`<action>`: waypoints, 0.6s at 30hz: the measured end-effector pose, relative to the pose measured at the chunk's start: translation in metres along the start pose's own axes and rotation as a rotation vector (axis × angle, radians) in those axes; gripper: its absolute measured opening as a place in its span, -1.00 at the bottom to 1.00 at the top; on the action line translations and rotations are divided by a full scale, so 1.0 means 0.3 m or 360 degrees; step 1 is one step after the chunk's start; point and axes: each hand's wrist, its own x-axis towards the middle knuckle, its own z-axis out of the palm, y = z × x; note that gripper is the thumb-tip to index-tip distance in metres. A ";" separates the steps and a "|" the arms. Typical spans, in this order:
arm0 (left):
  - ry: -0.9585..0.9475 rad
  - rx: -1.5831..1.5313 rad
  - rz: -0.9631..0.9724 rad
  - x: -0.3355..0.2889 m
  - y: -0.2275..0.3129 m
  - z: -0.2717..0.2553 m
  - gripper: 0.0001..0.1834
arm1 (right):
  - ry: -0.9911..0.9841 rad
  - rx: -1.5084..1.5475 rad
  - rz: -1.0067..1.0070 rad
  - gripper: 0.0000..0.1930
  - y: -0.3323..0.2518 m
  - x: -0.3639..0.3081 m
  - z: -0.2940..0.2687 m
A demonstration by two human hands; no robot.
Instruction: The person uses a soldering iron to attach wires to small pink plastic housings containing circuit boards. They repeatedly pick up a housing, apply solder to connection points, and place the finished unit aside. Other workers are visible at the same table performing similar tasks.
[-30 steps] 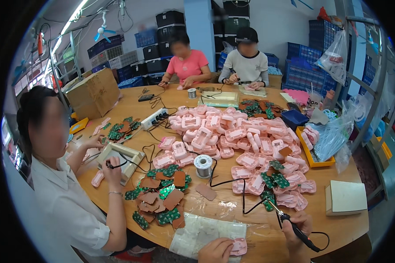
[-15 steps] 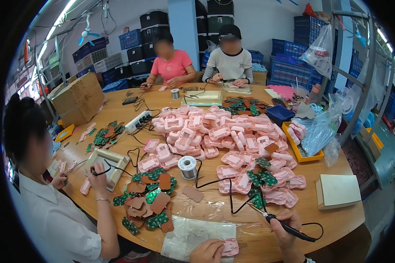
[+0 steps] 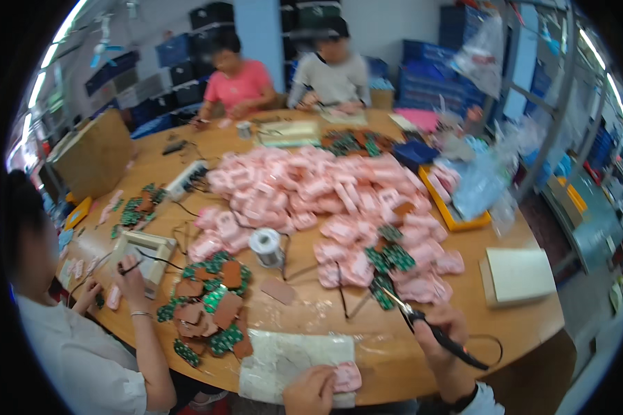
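Three co-workers (image 3: 239, 86) sit around a light-brown wooden table (image 3: 471, 238) with a curved edge, piled with pale-pink moulded plastic shells (image 3: 291, 187). Blue and black plastic crates (image 3: 422, 76) stand stacked by the wall; a grey metal frame (image 3: 564, 104) rises at right. The right hand (image 3: 441, 330) is closed around a black-handled soldering iron (image 3: 457, 348), its tip near green circuit boards (image 3: 394, 257). The left hand (image 3: 310, 389) has its fingers together at one pale-pink shell (image 3: 347, 377) on a whitish sheet (image 3: 270, 360); they cover its left end, so I cannot tell whether they pinch it. The lower edge cuts off the left wrist, the dark rim crops the room, and blur merges the heaped shells.
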 end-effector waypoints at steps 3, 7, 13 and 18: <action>-0.0020 0.0012 0.0087 0.003 -0.004 0.000 -0.88 | -0.0032 0.0122 0.0057 -0.73 0.000 0.000 -0.024; -0.0019 0.0022 0.0068 0.000 -0.003 -0.003 -0.88 | -0.0030 0.0117 0.0062 -0.74 0.016 0.001 -0.023; 0.0003 0.0028 0.0074 0.004 -0.003 -0.002 -0.89 | 0.0014 0.0203 0.0108 -0.74 0.017 -0.004 -0.016; -0.0004 0.0043 0.0082 0.005 -0.005 0.001 -0.88 | 0.0020 0.0228 0.0127 -0.73 0.033 -0.014 -0.029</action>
